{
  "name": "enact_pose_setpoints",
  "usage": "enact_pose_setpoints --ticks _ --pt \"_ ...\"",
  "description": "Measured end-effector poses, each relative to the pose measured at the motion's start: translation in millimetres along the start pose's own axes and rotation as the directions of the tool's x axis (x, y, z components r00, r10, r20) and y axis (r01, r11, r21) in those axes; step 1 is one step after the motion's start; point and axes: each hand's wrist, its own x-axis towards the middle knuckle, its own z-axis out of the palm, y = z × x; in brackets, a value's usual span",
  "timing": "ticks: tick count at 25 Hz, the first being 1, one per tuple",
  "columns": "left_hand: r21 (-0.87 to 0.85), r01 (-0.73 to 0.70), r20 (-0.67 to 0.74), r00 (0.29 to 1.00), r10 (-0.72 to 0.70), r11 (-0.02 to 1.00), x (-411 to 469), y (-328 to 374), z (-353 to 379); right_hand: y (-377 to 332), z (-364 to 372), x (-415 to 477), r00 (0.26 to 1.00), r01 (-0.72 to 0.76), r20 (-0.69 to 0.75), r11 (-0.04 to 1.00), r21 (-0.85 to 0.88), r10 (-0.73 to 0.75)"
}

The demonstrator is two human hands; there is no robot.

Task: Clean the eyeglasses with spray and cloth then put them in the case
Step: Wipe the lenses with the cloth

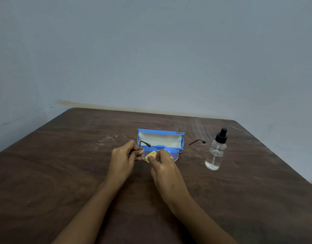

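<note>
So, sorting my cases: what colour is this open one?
The glasses case is blue outside with a cream lining, seen in the head view.

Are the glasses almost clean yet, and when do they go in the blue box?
The case is already open, and the spray bottle stands aside on the table. Right now the left hand holds the eyeglasses while the right hand rubs a lens with the yellow cloth. Still left: finish wiping, fold them, and lay them in the case.

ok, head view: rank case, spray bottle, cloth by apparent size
1. blue case, open, widest.
2. spray bottle, upright.
3. yellow cloth, mostly hidden in the right hand, so its true size is unsure.
</note>
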Motion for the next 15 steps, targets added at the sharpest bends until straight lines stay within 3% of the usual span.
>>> enact_pose_setpoints --ticks 6,10,15 --pt "0.024 -0.046 0.043 0.998 0.045 0.999 -1 11 4 -2 5 2 0.995 -0.099 0.002 0.994 -0.043 0.099" --pt "0.001 -0.053 0.048 0.997 0.053 0.999 -2 9 4 1 7 3 0.998 -0.057 -0.002 0.992 0.116 0.058" --pt "0.016 -0.043 0.003 0.999 0.043 0.999 -3 5 2 0 4 6 1.0 -0.021 0.012 0.995 0.098 0.02"
